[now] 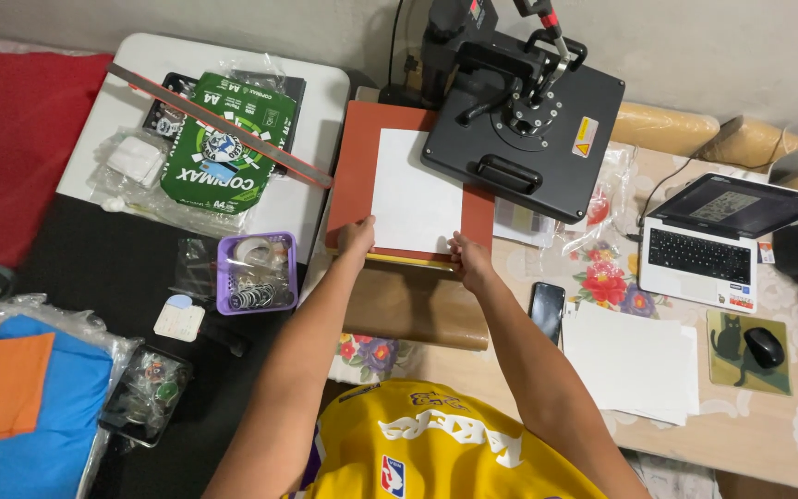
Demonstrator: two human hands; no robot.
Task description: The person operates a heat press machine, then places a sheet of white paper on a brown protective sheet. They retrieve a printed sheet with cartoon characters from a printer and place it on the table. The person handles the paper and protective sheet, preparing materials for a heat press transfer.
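White sheet (pixel 415 189) lies on the red press pad (pixel 355 176), centre frame. Left hand (pixel 356 237) and right hand (pixel 469 256) pinch its near edge — upper platen (pixel 524 120) swung aside, pressing not yet done.

The sheet (pixel 415 189) lies on the press pad (pixel 355 166), just beyond both hands. The press head (pixel 524 115) stands beyond the right hand (pixel 469 259). The basket (pixel 257 273) sits left of the left hand (pixel 356 237); phone (pixel 547 312) and laptop (pixel 708 240) lie right of the right hand.
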